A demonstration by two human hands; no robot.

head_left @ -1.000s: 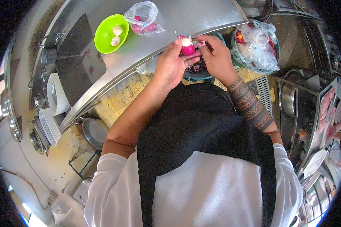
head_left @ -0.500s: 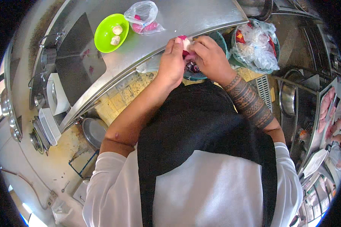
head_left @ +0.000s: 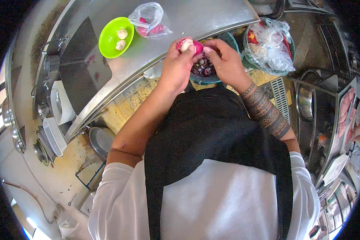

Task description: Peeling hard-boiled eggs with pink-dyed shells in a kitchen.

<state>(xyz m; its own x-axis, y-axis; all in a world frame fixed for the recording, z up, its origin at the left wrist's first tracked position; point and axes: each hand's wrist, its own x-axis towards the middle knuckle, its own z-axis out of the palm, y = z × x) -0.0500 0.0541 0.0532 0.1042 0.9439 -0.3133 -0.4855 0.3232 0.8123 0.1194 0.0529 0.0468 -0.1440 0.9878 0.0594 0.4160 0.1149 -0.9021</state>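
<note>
Over a green bin (head_left: 231, 40), my left hand (head_left: 176, 66) is closed around an egg (head_left: 200, 47) with a magenta shell. Part of its shell is off and the white shows. My right hand (head_left: 225, 64) meets the egg's right end, thumb and fingers pinched at the shell. Dark purple and pale scraps (head_left: 204, 68) lie in the bin beneath. On the steel counter, a lime-green bowl (head_left: 109, 38) holds two whitish peeled eggs (head_left: 121, 39). Beside it a clear plastic bag (head_left: 151, 14) contains magenta-shelled eggs (head_left: 156, 29).
A second bin (head_left: 291, 66), lined and piled with plastic bags (head_left: 272, 48), stands to the right. The steel counter (head_left: 212, 16) curves along the front, with a sink (head_left: 82, 56) at left. A grey pan (head_left: 101, 140) sits low at left. Far right, pink meat (head_left: 345, 108) lies on a surface.
Both hands have shifted slightly apart and the egg has turned, now showing more magenta shell at its right end. More of the bin's scraps are visible.
</note>
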